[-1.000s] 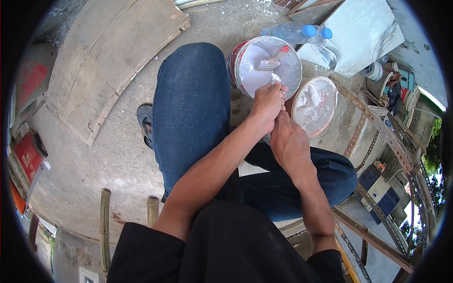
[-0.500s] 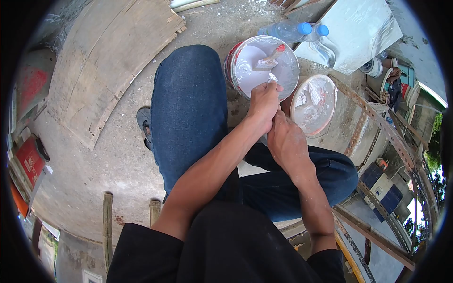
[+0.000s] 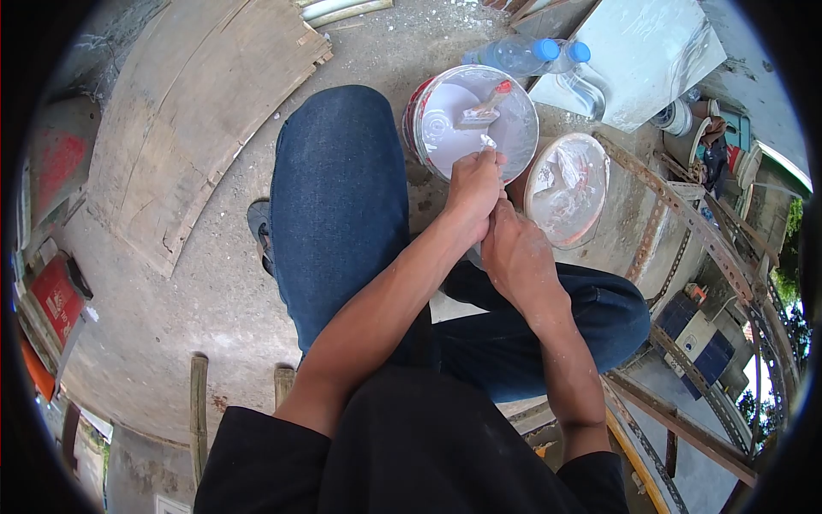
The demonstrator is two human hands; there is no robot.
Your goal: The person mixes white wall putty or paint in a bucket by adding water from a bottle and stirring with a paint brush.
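Both hands meet at the near rim of a paint bucket (image 3: 413, 120) holding whitish paint (image 3: 441, 141). My left hand (image 3: 473, 187) is closed, with a small white, paint-coated tip (image 3: 487, 141) sticking out past its fingers over the paint. Just below it, my right hand (image 3: 521, 253) is closed too, touching the left; what its fingers grip is hidden. Inside the bucket, a paintbrush (image 3: 485, 110) with a red-ended handle rests with its bristles toward the paint. To the right of the bucket lies a round, white-smeared lid (image 3: 586, 201) with a crumpled white piece (image 3: 567, 167) on it.
Beyond the bucket lie clear plastic bottles (image 3: 514, 56) with blue caps and a pale marbled panel (image 3: 655, 51). A plywood sheet (image 3: 188, 120) is on the floor at left. Perforated metal bars (image 3: 685, 214) stand at right. My bent knees (image 3: 342, 197) flank the hands.
The view has shifted slightly. Both hands keep nearly the same pose by the bucket rim, and the brush stays in the bucket.
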